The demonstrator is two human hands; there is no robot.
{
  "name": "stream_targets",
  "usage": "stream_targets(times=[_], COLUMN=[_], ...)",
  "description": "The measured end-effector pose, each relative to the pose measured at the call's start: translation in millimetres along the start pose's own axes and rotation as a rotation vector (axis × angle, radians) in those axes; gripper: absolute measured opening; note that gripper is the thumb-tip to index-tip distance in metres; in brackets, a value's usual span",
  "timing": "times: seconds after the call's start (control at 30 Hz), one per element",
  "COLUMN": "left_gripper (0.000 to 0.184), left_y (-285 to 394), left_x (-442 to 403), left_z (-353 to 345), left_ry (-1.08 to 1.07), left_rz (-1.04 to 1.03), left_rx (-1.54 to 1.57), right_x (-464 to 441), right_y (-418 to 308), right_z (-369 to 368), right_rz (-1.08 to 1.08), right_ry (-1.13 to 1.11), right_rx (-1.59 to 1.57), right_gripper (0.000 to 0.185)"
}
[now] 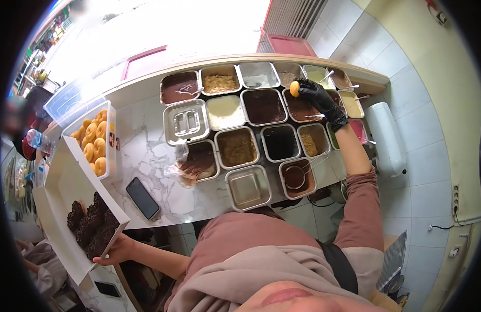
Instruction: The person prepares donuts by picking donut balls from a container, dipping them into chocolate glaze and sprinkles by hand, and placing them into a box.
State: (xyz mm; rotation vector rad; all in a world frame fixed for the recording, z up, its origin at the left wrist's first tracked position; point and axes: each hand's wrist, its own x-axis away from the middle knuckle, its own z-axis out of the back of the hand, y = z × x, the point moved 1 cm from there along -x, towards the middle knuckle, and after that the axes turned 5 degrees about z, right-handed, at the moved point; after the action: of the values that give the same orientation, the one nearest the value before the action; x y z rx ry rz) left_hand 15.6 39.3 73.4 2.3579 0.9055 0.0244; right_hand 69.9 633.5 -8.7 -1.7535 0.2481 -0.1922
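Note:
My right hand (pixel 319 100), in a black glove, pinches a small plain doughnut (pixel 294 88) above the back rows of topping trays. Right below it is a tray of brown chocolate spread (pixel 303 110) with a spoon in it. My bare left hand (pixel 117 249) grips the near corner of an open white cardboard box (pixel 106 200). Inside that box lie several doughnuts coated in dark chocolate sprinkles (pixel 92 223). A clear plastic tub (pixel 111 151) of plain doughnuts (pixel 96 136) stands behind the box.
Metal trays of toppings fill the counter's middle, including a white cream (pixel 225 112) and dark sprinkles (pixel 264 106). A lidded tray (pixel 185 121), an upturned-looking metal tray (pixel 248 187), and a phone (pixel 143 198) lie nearer. A white cylinder (pixel 384 139) stands at right; another person's sleeve (pixel 48 278) shows lower left.

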Motion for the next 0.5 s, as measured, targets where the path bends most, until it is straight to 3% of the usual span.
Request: stream_targets(times=[0.13,0.37,0.5], left_gripper=[0.066,0.065,0.064], left_y=[-11.4,-14.2,-15.4], left_x=[5.2,10.0,21.3], left_z=[-10.1,-22.0,-20.6], left_ry=[-0.03,-0.011,-0.044], left_rz=[-0.011,-0.002,0.003], left_rx=[0.004,-0.042,-0.026], right_x=[-1.9,1.1,-2.6], right_y=[50.1,65.0,79.5], right_z=[58.5,48.2,56.5], right_rz=[-0.103,0.026,0.074], right_ry=[0.152,-0.017,-0.079], right_rx=[0.557,1.216,1.276], right_gripper=[0.044,0.045,0.044])
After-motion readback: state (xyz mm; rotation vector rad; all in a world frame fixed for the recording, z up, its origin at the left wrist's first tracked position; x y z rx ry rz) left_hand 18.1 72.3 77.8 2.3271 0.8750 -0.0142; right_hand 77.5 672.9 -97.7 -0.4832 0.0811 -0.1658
